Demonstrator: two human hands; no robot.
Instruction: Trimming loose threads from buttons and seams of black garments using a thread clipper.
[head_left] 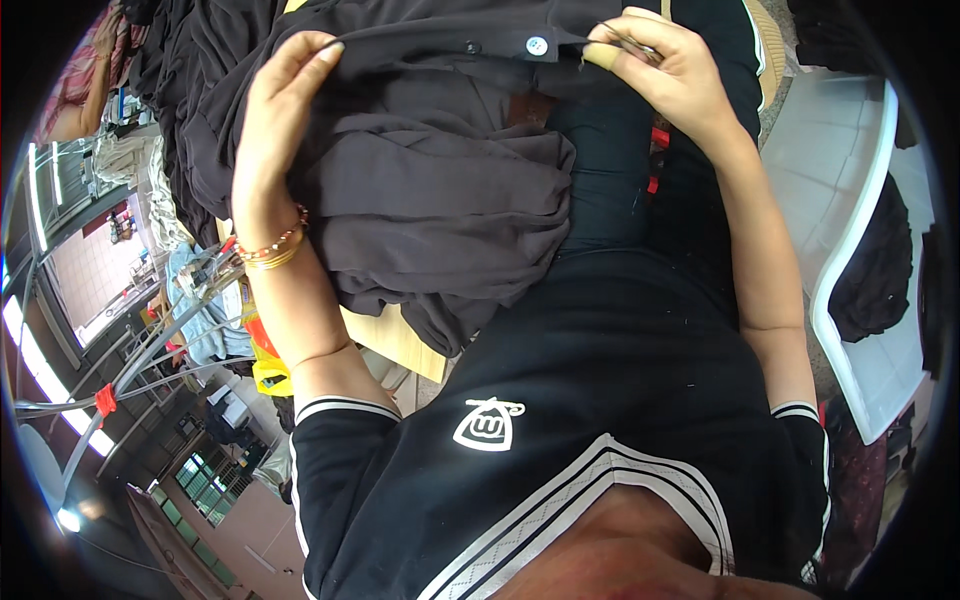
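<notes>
A dark grey garment point(440, 190) lies bunched over my lap and the work surface. Its long band point(420, 50) is stretched across the top of the view, with a dark button point(472, 47) and a pale round button point(537, 46) near its right end. My left hand point(280, 105) is closed, pinching the band's edge between thumb and fingers. Just beyond the band's right end, my right hand point(670, 70) is closed on a small dark metal tool point(635, 45) like thread snips, mostly hidden by the fingers. A yellow covering wraps one fingertip, and a loose thread hangs beside it.
At the right stands a white plastic bin point(860, 200) with dark cloth point(875, 265) in it. A light wooden board point(400, 340) shows under the garment. Metal poles point(130, 375) with a red tie rise at left, near a yellow bag point(270, 375). Another person's arm point(85, 110) is at upper left.
</notes>
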